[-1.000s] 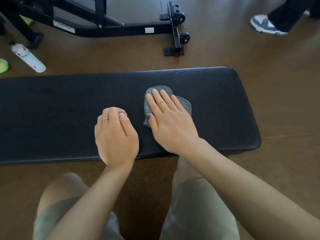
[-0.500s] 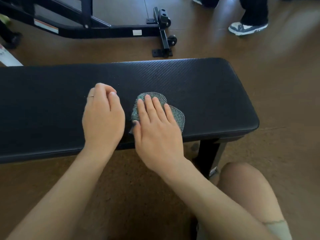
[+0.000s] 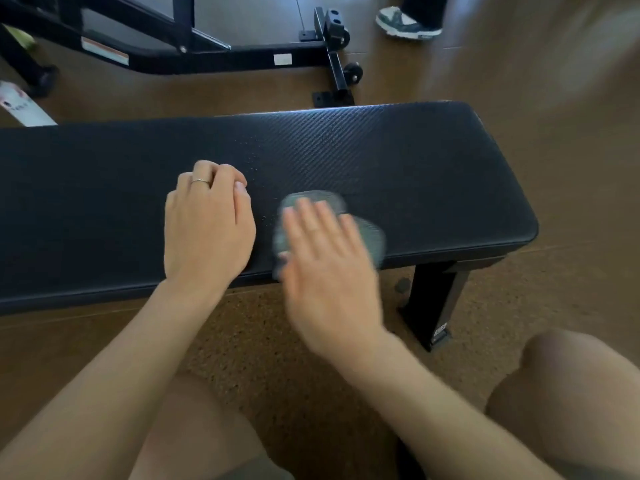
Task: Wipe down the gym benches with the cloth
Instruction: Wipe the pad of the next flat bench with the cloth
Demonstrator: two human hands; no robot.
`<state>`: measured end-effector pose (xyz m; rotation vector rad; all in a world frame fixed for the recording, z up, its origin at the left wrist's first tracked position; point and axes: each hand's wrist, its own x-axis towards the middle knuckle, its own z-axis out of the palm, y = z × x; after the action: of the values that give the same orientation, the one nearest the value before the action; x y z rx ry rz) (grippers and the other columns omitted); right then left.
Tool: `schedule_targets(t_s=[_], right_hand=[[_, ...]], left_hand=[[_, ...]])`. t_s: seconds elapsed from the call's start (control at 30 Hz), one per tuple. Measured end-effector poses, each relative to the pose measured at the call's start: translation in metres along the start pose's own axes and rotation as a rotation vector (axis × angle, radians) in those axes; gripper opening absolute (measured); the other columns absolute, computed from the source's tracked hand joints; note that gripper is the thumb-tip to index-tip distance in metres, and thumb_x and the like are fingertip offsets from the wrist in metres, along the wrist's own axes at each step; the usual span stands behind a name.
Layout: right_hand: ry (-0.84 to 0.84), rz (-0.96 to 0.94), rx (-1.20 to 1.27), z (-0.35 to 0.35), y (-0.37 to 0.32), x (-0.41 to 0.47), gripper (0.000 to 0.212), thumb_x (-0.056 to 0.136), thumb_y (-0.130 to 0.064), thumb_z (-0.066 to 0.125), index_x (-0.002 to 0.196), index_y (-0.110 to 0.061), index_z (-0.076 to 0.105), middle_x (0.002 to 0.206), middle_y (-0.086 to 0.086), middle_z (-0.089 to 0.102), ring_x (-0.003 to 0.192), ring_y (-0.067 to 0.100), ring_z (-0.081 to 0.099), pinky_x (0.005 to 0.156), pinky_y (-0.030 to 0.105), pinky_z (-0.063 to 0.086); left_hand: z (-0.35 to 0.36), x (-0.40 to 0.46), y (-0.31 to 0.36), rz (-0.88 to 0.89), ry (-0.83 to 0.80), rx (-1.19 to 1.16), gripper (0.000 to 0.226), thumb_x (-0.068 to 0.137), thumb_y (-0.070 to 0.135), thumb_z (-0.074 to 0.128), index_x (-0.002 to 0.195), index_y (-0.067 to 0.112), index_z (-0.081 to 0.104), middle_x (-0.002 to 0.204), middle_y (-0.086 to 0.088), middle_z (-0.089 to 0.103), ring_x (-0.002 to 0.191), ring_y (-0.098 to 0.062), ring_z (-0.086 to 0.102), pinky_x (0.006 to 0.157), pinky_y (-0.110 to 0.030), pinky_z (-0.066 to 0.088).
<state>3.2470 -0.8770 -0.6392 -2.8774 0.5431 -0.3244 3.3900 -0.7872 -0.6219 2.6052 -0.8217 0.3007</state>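
grey cloth (image 3: pixel 372 237) flat under outstretched right hand (image 3: pixel 329 271) on bench (image 3: pixel 415 168), beside curled, empty left hand (image 3: pixel 207 223)

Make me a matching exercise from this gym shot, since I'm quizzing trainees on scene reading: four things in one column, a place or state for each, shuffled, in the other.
Things:
1. cloth
2. left hand
3. white bottle
4. sneaker

Places or states:
A. on the floor beyond the bench, far left
B. fingers curled, resting on the bench pad
C. under the flat right hand, motion-blurred
D. top of the view, on someone else's foot

Pairs: 1-C, 2-B, 3-A, 4-D
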Motion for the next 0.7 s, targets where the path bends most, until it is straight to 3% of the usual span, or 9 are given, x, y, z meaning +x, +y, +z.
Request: schedule_targets(t_s=[0.07, 0.17, 0.23, 0.33, 0.43, 0.5, 0.6, 0.7], right_hand=[[-0.028, -0.12, 0.008, 0.007, -0.019, 0.003, 0.054, 0.11, -0.038, 0.026, 0.159, -0.015, 0.03, 0.166, 0.007, 0.028, 0.156, 0.022, 0.019, 0.127, 0.045, 0.014], [-0.038, -0.173, -0.05, 0.001, 0.012, -0.001, 0.057, 0.108, -0.041, 0.032, 0.159, -0.017, 0.03, 0.166, 0.006, 0.029, 0.155, 0.022, 0.022, 0.127, 0.044, 0.017], [0.017, -0.034, -0.075, -0.008, 0.06, -0.015, 0.056, 0.107, -0.04, 0.032, 0.157, -0.016, 0.035, 0.164, 0.006, 0.033, 0.153, 0.022, 0.027, 0.127, 0.042, 0.017], [0.175, 0.323, -0.09, -0.022, 0.123, -0.034, 0.056, 0.109, -0.035, 0.02, 0.155, -0.01, 0.04, 0.163, 0.008, 0.036, 0.153, 0.023, 0.026, 0.127, 0.043, 0.014], [0.286, 0.573, -0.046, -0.013, 0.099, -0.017, 0.058, 0.107, -0.032, 0.018, 0.154, -0.008, 0.04, 0.163, 0.008, 0.036, 0.154, 0.025, 0.024, 0.127, 0.046, 0.01], [0.283, 0.485, -0.03, -0.004, 0.057, -0.005, 0.057, 0.108, -0.033, 0.017, 0.154, -0.009, 0.042, 0.161, 0.006, 0.039, 0.154, 0.023, 0.026, 0.127, 0.044, 0.012], [0.132, 0.182, -0.003, 0.003, 0.011, 0.002, 0.056, 0.109, -0.036, 0.016, 0.155, -0.013, 0.041, 0.161, 0.004, 0.039, 0.153, 0.021, 0.028, 0.127, 0.042, 0.017], [0.055, -0.007, -0.004, -0.005, 0.027, 0.003, 0.055, 0.11, -0.038, 0.021, 0.154, -0.014, 0.042, 0.16, 0.005, 0.041, 0.151, 0.021, 0.032, 0.125, 0.043, 0.025]], left_hand=[[-0.002, -0.001, -0.003, 0.002, 0.007, -0.035, 0.036, 0.106, 0.024, 0.031, 0.112, 0.012, 0.065, 0.12, -0.011, 0.062, 0.106, -0.029, 0.057, 0.088, -0.047, 0.045], [-0.004, -0.002, -0.004, -0.002, 0.004, -0.065, 0.038, 0.105, 0.025, 0.03, 0.111, 0.012, 0.065, 0.12, -0.01, 0.062, 0.105, -0.029, 0.057, 0.089, -0.046, 0.044], [-0.003, -0.002, -0.005, 0.005, 0.0, -0.06, 0.036, 0.105, 0.024, 0.032, 0.112, 0.011, 0.066, 0.12, -0.01, 0.061, 0.105, -0.03, 0.057, 0.088, -0.045, 0.043], [-0.001, -0.003, -0.002, -0.012, -0.006, -0.038, 0.029, 0.107, 0.02, 0.037, 0.111, 0.01, 0.064, 0.12, -0.011, 0.06, 0.104, -0.031, 0.056, 0.087, -0.046, 0.043], [0.001, -0.003, 0.003, -0.015, -0.01, 0.007, 0.033, 0.106, 0.024, 0.032, 0.11, 0.01, 0.062, 0.117, -0.012, 0.06, 0.102, -0.032, 0.055, 0.085, -0.048, 0.045], [0.0, -0.004, 0.004, -0.016, 0.001, 0.004, 0.038, 0.105, 0.026, 0.029, 0.111, 0.01, 0.062, 0.117, -0.012, 0.06, 0.102, -0.032, 0.055, 0.084, -0.048, 0.045], [0.0, -0.003, 0.001, -0.01, 0.0, -0.01, 0.036, 0.106, 0.023, 0.031, 0.113, 0.01, 0.064, 0.119, -0.012, 0.061, 0.104, -0.032, 0.056, 0.086, -0.047, 0.045], [-0.002, -0.003, 0.0, 0.0, -0.016, -0.019, 0.033, 0.107, 0.021, 0.035, 0.113, 0.01, 0.065, 0.119, -0.011, 0.061, 0.105, -0.03, 0.057, 0.086, -0.045, 0.045]])
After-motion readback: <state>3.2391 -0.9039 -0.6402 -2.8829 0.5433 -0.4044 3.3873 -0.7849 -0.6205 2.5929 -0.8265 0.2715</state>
